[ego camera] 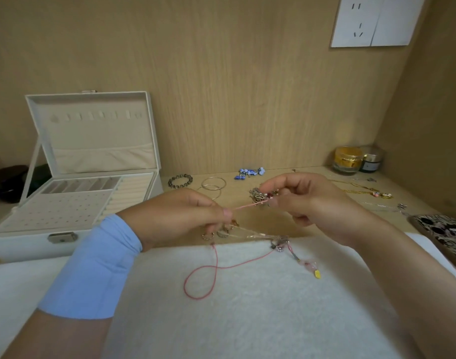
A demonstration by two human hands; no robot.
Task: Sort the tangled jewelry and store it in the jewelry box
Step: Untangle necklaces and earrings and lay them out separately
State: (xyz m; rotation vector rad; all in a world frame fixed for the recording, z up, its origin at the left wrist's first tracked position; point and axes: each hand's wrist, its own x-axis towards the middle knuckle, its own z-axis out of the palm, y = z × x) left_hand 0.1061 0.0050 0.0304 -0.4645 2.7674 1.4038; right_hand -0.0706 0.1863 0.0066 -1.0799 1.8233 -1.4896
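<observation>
Pink cord [249, 204], drawn taut between your hands, just right of the open jewelry box [27, 244]. Your left hand [185, 216] pinches the cord between thumb and curled fingers; your right hand [304, 200] is clamped on the knot of charms [258, 197]. Use light tension and tease the cord loose with a thumbnail. A hard pull would probably tighten it.

Jewelry box [66, 237], one, left of frame; beaded bracelet [170, 183], one; thin bangles [213, 178], two; blue bead cluster [249, 173], one; gold necklace [361, 190], one, right of frame. Jars, two: gold jar [347, 159], dark jar [371, 161]; white wall plates [353, 22], two, upper right; white towel [247, 307], one; patterned phone [447, 234], one. Hands, two: left hand [180, 216], right hand [307, 198]; pink cord [247, 205], one; jewelry tangle [259, 196], one.
</observation>
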